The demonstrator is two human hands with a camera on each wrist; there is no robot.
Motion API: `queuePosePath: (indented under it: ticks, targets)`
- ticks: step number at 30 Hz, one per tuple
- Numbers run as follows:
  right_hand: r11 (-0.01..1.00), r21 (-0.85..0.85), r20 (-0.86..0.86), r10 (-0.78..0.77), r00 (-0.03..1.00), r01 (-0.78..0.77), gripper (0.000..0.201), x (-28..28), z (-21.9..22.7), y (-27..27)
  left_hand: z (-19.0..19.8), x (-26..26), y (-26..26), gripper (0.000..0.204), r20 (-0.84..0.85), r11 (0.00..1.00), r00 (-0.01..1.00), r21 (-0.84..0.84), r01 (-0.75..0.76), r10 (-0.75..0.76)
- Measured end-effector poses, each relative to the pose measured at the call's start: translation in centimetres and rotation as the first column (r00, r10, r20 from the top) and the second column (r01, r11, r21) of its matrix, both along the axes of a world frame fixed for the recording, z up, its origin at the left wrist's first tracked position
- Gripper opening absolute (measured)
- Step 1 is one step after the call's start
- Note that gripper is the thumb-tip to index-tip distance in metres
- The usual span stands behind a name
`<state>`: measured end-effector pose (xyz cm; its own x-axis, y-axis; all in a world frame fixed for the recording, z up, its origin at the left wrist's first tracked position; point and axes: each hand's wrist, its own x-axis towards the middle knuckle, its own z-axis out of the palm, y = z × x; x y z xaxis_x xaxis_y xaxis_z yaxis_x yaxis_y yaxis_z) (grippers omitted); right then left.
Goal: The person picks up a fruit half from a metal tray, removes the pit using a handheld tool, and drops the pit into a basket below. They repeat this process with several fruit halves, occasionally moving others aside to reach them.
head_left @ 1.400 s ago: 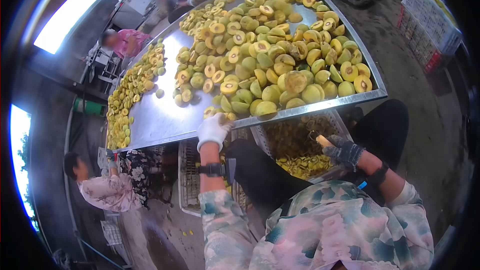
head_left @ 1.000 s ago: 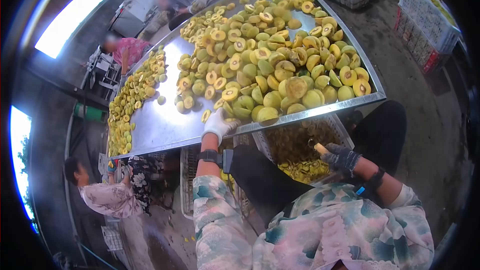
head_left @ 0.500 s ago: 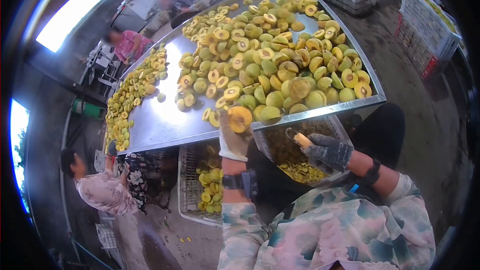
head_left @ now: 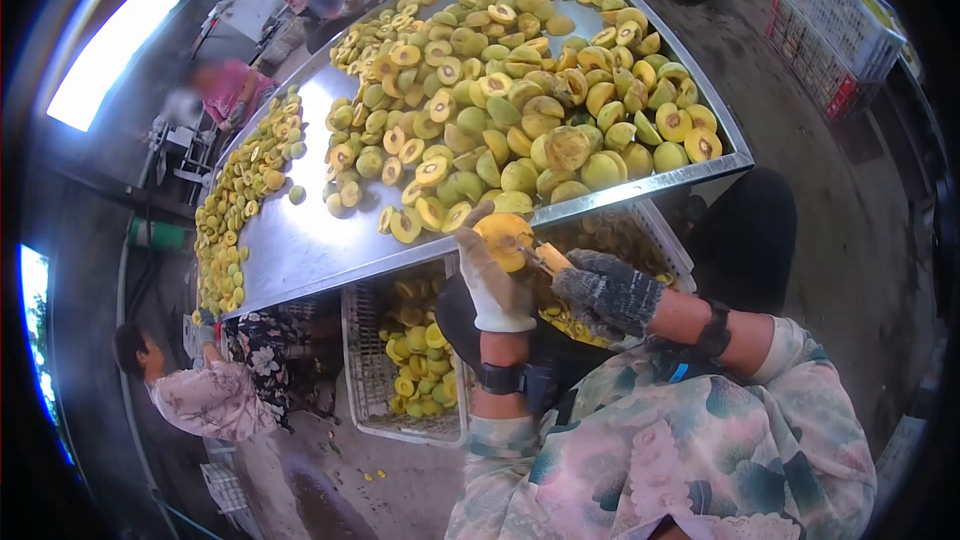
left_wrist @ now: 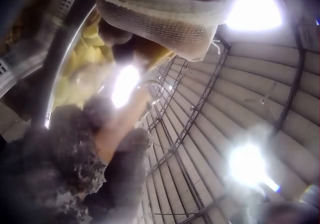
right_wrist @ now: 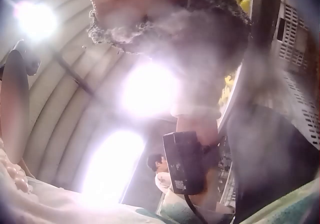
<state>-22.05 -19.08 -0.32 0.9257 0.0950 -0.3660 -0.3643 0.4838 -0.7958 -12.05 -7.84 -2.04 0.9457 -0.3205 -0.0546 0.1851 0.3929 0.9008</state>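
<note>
In the head view the white-gloved left hand holds a yellow halved fruit upright, just in front of the metal tray's near edge. The grey-gloved right hand grips a tool by its wooden handle, its metal end against the fruit's right side. In the left wrist view the handle lies in the dark glove, with a small metal loop at its tip. The right wrist view shows the grey glove hazily; its fingertips are hidden.
A large metal tray bears many halved fruits. Below its near edge stand a crate with fruit and another crate with yellow pieces. Three people sit around the tray's far and left sides. Stacked crates stand at right.
The left hand picked a halved fruit from the tray's edge and drew it back. The right hand moved left and up, bringing the tool against that fruit. The head view also shifted.
</note>
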Motion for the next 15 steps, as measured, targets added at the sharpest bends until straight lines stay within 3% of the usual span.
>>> queuePosePath:
  ticks: [2,6,11,15]
  targets:
    - [0.999,0.037,-0.013,-0.022,1.000,0.023,0.018,-0.3,0.1,0.2,-0.5,-0.3,-0.6,0.063,0.110,0.992,0.987,0.049,-0.119,0.113]
    - [0.996,0.079,-0.079,-0.045,0.996,0.051,0.017,-0.6,-0.8,0.6,-0.1,-1.5,-1.1,0.065,0.175,0.988,0.979,0.102,-0.120,0.101]
    - [0.990,0.124,-0.089,-0.058,0.994,0.069,0.017,-1.1,-0.9,1.1,-1.0,-2.4,-1.7,0.058,0.391,0.901,0.903,0.304,-0.311,0.180]
    - [0.985,0.150,-0.037,-0.075,0.997,0.080,0.020,-1.3,-0.4,1.2,-1.6,-2.8,-1.8,0.055,0.439,0.908,0.880,0.268,-0.322,0.182]
